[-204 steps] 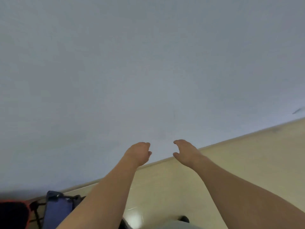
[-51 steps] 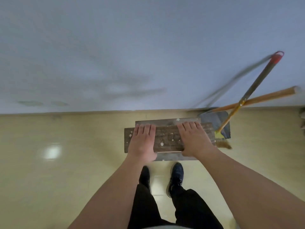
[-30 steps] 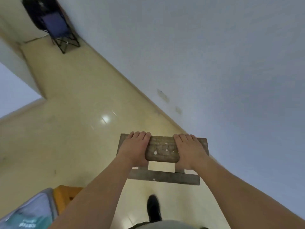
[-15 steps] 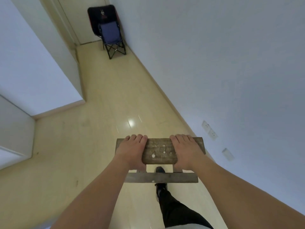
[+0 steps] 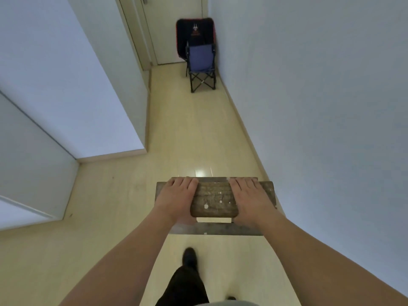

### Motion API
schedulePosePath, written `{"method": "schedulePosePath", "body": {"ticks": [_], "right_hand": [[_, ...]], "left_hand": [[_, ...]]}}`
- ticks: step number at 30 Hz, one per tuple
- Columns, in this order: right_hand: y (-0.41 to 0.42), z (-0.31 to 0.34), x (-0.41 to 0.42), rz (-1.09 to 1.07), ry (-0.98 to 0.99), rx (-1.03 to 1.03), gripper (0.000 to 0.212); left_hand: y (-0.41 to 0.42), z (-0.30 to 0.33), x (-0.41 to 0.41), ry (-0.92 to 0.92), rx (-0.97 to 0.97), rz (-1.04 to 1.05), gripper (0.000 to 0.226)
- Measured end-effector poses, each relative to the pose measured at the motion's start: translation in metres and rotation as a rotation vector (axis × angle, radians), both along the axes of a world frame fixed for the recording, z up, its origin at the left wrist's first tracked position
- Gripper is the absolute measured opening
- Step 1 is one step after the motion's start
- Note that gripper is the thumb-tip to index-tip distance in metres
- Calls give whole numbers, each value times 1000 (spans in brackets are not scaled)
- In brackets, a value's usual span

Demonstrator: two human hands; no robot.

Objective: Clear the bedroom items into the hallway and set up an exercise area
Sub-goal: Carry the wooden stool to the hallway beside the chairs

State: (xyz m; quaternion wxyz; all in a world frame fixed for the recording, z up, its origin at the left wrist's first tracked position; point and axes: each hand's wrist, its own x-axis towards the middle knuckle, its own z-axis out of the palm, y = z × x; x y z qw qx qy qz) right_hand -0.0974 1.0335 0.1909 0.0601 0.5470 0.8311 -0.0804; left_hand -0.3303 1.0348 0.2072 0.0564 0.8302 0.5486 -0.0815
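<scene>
While both hands grip it, the stool (image 5: 213, 202), a small wooden one flecked with pale spots, hangs in the air in front of the person, clear of the floor (image 5: 189, 138). The left hand (image 5: 176, 198) wraps over the left part of the top board, fingers curled over its far edge. The right hand (image 5: 249, 198) grasps the right part in the same way, fingers over the far edge. The two hands are apart, with a bare stretch of the board between them. Below the board a lower rail (image 5: 217, 229) of the stool shows, running across just under the wrists.

Under the stool a dark shoe (image 5: 189, 255) and a black trouser leg (image 5: 185, 286) step forward on the pale, glossy floor; the tip of another shoe shows near the bottom edge. A bright light spot reflects on the floor just beyond the stool.

A plain wall (image 5: 320, 107) runs along the right, close to the stool's right end. On the left are white panels and a corner where the passage widens. At the far end of the hallway a folding chair (image 5: 201, 62) with a blue seat and black frame stands against the right wall, near a closed door (image 5: 167, 25). Behind it leans something black with a red edge; what it is I cannot tell.
</scene>
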Motion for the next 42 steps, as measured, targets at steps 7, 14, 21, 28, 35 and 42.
{"method": "schedulePosePath", "body": {"ticks": [7, 14, 21, 28, 35, 42], "right_hand": [[196, -24, -61, 79, -58, -37, 107], [384, 10, -135, 40, 1, -8, 106], [554, -15, -156, 17, 43, -16, 109], [772, -19, -178, 113, -3, -31, 105], [954, 12, -199, 80, 32, 30, 106], [1116, 3, -236, 177, -39, -36, 102]], "left_hand": [[176, -32, -66, -32, -35, 26, 101], [375, -6, -138, -47, -3, 25, 104], [552, -20, -163, -4, -9, -19, 102], [748, -24, -184, 25, -18, 23, 98], [933, 9, -201, 31, 69, 57, 100], [1080, -10, -238, 5, -18, 81, 101]]}}
